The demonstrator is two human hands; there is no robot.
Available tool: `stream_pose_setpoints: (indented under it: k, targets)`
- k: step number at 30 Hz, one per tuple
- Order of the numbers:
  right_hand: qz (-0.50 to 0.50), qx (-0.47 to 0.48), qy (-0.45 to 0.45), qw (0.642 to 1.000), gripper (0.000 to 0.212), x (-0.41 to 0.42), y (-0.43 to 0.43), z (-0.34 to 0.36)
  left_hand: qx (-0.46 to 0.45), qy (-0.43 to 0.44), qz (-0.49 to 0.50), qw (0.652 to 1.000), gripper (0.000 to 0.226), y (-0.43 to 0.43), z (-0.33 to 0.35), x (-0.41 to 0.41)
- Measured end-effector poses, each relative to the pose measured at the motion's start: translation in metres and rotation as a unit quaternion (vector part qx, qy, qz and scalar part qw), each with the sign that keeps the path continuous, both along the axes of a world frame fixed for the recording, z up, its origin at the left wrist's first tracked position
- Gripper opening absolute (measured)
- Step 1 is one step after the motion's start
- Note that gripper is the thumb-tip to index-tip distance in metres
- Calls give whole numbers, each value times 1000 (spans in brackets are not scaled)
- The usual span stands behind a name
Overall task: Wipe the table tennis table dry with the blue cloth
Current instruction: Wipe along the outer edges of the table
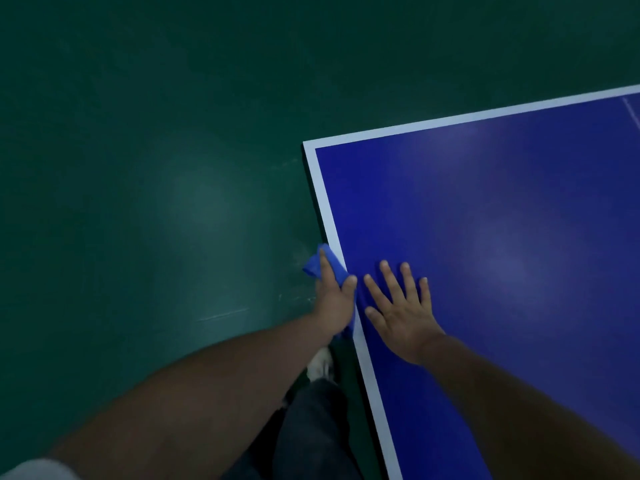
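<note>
The blue table tennis table (485, 209) with its white border fills the right half of the view, its near corner at upper centre. My left hand (334, 303) presses the blue cloth (313, 265) against the table's left edge, fingers over the cloth, which bunches out past the edge toward the floor. My right hand (401, 306) lies flat on the blue surface just right of the left hand, fingers spread, holding nothing.
Dark green floor (156, 168) surrounds the table on the left and at the top. Below my left arm I see my dark trouser leg (311, 427) and a light shoe (320, 367) close to the table's edge.
</note>
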State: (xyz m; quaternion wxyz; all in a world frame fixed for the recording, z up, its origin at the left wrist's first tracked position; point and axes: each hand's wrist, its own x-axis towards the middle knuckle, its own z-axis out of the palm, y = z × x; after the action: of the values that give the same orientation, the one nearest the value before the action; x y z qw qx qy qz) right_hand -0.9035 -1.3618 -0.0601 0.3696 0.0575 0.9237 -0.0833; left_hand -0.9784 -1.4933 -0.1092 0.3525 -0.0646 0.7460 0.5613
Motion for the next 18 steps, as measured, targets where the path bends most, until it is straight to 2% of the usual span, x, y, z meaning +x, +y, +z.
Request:
stream_pose_setpoints:
  k: [6,9,13,18]
  targets:
    - [-3,9,2,1000,74,1,-1,-1,-36,-40,0,999,73,11,21,-101]
    - [-4,17,4,1000,72,2,0,-4,-50,-16,0,999,72,14,26,-128]
    - [-9,64,7,998,61,10,1,-6,-43,45,26,998,70,13,27,-76]
    - [12,63,65,996,59,9,3,1,-11,-39,-5,999,73,-9,36,10]
